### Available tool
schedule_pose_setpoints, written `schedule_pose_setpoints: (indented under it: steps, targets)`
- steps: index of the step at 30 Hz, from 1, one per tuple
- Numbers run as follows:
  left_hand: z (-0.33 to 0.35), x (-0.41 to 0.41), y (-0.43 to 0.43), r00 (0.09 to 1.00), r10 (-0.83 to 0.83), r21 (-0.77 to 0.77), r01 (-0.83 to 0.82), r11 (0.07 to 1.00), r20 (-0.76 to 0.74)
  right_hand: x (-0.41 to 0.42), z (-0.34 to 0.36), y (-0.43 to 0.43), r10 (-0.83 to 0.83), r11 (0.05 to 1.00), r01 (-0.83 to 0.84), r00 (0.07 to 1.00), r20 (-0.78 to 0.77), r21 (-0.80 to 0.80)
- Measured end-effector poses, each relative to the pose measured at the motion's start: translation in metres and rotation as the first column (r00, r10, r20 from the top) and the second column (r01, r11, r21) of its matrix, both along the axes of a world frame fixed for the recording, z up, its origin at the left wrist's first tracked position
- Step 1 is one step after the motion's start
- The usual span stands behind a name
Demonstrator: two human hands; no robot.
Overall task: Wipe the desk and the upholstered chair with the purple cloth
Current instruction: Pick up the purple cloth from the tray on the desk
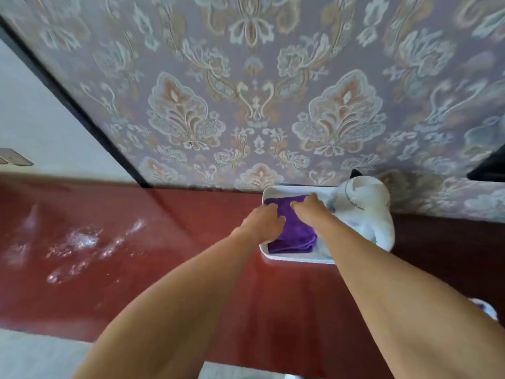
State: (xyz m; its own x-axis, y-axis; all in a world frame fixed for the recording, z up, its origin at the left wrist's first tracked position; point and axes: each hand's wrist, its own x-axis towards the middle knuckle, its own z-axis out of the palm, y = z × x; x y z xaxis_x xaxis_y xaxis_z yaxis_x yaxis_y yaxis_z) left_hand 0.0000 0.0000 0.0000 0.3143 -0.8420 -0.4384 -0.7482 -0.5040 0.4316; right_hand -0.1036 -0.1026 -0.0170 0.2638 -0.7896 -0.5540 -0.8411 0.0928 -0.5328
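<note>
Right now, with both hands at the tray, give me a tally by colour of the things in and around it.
Purple: 1, the purple cloth
White: 2, the tray and the white vessel at its right end
Total: 3

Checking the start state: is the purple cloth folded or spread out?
Folded: the purple cloth lies as a thick bundle with layered edges inside the white tray.

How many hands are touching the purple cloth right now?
2. The left hand grips the purple cloth at its left side; the right hand at its far end, inside the white tray.
</note>
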Motion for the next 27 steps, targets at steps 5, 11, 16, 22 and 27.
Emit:
schedule_pose_setpoints:
  steps: [5, 11, 16, 22, 27]
  targets:
    - [-0.042, -0.001, -0.020, 0.998, 0.034, 0.045, -0.036, 0.998, 0.044, 0.020, -0.046, -0.020, -0.054, 0.996, 0.056, 0.998, -0.036, 0.073]
    - [-0.059, 0.004, -0.018, 0.999, 0.030, 0.034, -0.031, 0.999, 0.023, 0.031, -0.069, -0.014, 0.005, 0.999, -0.016, 0.949, -0.314, -0.033]
    - [-0.066, 0.007, -0.024, 0.999, 0.048, 0.036, -0.048, 0.998, -0.015, 0.028, -0.079, -0.027, 0.013, 1.000, -0.016, 0.984, -0.177, -0.012]
    - [-0.050, 0.018, -0.020, 0.945, 0.269, -0.036, -0.280, 0.959, -0.188, 0.031, -0.041, -0.019, -0.215, 0.976, 0.203, 0.949, 0.230, 0.075]
    - [0.039, 0.054, -0.005, 0.760, 0.417, -0.169, -0.557, 0.813, -0.498, 0.061, 0.081, -0.007, -0.156, 0.985, 0.165, 0.750, 0.643, 0.046]
